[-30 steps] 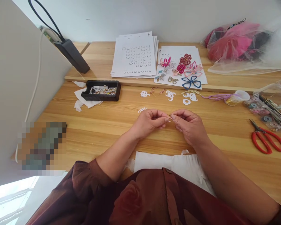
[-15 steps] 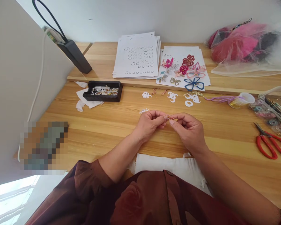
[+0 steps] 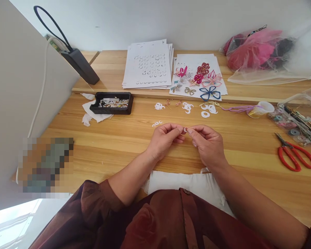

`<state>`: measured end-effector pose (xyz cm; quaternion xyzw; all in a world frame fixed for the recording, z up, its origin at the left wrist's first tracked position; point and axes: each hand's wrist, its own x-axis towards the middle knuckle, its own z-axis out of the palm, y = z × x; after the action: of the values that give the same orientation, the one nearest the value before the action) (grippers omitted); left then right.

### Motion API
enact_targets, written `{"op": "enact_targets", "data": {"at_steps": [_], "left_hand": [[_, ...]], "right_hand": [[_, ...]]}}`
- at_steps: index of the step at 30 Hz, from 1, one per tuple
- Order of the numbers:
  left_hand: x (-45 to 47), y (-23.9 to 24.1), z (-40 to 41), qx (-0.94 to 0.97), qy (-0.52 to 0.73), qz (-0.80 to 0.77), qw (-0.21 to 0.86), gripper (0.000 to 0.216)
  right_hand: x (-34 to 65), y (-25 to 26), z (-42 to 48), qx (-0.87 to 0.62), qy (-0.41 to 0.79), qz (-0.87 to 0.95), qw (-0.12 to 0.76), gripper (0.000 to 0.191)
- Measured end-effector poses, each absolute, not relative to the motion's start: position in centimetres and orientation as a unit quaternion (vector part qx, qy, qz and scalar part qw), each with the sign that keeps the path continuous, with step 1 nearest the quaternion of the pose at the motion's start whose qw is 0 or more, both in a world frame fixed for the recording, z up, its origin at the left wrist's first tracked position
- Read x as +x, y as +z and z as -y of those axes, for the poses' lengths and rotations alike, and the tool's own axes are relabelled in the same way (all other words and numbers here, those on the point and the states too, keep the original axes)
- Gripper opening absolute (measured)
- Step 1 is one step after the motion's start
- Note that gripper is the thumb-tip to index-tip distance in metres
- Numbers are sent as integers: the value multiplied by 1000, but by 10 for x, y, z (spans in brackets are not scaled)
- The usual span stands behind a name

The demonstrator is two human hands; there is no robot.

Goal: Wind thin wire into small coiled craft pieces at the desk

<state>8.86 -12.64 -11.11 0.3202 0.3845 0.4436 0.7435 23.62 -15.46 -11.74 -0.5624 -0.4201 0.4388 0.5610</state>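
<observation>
My left hand [image 3: 168,136] and my right hand [image 3: 206,140] meet over the middle of the table, fingertips almost touching. Both pinch a tiny curved piece [image 3: 185,130], white with some pink, between thumbs and forefingers; the fingers cover most of it. Just beyond my left hand lie small white paper crescents [image 3: 157,123]. Farther back are more white crescent cutouts [image 3: 188,107], a white paper ring [image 3: 205,114] and small pink curled pieces [image 3: 178,103] with thin tails.
A black tray [image 3: 131,103] of beads stands at the left. Wire flowers [image 3: 209,93] rest on paper at the back, beside stacked printed sheets [image 3: 147,79]. Red-handled scissors [image 3: 289,162], a plastic cup [image 3: 261,110] with purple thread and a clear box [image 3: 298,124] are rightward.
My fingertips have drawn closer together around the small piece, and my right fingers have turned slightly. The thin yellowish strand seen at my right fingertips no longer shows. The view has shifted a little.
</observation>
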Motion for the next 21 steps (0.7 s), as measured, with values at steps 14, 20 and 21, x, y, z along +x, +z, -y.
{"op": "enact_targets", "data": {"at_steps": [14,20,21], "left_hand": [[84,-111,124,365,435,-408,715,35],[85,-114,123,333,447,-397,729,36],[85,-114,123,332,447,-394,731,38]], "right_hand": [[237,-117,155,-551,454,410,567,15],[236,-116,154,-561,442,415,563,14],[235,-116,154,-561,440,416,564,15]]}}
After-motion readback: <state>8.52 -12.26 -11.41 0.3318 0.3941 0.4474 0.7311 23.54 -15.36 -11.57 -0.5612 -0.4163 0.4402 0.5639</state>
